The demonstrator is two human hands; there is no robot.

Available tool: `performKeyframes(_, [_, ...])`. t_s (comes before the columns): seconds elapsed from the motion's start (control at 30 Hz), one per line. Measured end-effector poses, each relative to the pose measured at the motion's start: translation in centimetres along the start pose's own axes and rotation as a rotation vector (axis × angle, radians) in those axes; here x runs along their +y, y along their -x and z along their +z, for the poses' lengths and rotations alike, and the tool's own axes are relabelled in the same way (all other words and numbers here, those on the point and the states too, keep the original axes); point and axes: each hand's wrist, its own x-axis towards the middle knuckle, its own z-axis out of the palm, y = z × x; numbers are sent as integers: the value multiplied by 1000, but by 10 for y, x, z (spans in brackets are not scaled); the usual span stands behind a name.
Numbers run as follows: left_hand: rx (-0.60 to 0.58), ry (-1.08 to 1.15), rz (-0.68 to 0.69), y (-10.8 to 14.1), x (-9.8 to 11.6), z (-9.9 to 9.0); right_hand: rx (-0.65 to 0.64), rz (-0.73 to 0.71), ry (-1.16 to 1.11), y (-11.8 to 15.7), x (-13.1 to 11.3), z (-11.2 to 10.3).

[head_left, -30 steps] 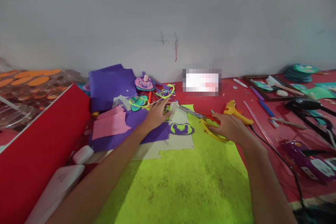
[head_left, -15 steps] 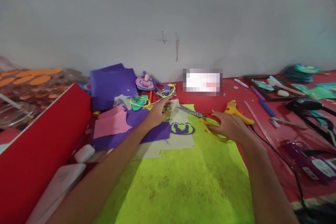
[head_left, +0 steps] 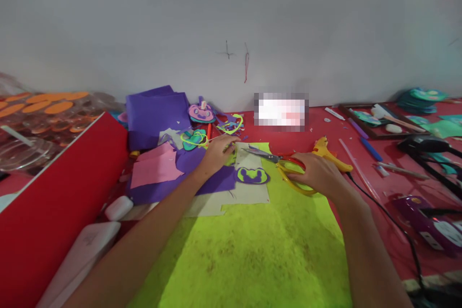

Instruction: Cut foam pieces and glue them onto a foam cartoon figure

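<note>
Red tabletop (head_left: 296, 137), scissors (head_left: 275, 158) in right grip (head_left: 314, 169)

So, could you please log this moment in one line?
right hand: holding scissors; left hand: near purple-green cutout; cutout: flat on pale paper

At frame centre, red-and-yellow-handled scissors (head_left: 275, 159) are held by the right hand (head_left: 318, 171), blades (head_left: 263, 154) pointed toward the left hand (head_left: 217, 153). Below the blades a purple-and-green cutout (head_left: 251, 175) is laid. Pink sheets (head_left: 157, 169) are seen at centre left, a yellow glue gun (head_left: 331, 156) at centre right; the lower middle is covered by a lime-green sheet (head_left: 260, 250).
</note>
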Motion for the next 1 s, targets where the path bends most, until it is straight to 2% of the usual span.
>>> performKeyframes(0.27, [15,-236,167,5,11,2,112,-87,34,-4,3,4])
performKeyframes(0.53, [43,-243,164,5,13,-1,172,-114,16,-9,9,16])
performKeyframes(0.73, [74,-216,108,4,13,-2,195,-99,15,-11,13,25])
performKeyframes(0.87, [96,-197,84,5,12,-2,198,-94,8,-11,16,26])
performKeyframes(1.0, [97,-185,116,5,10,1,202,-112,-16,-12,17,24])
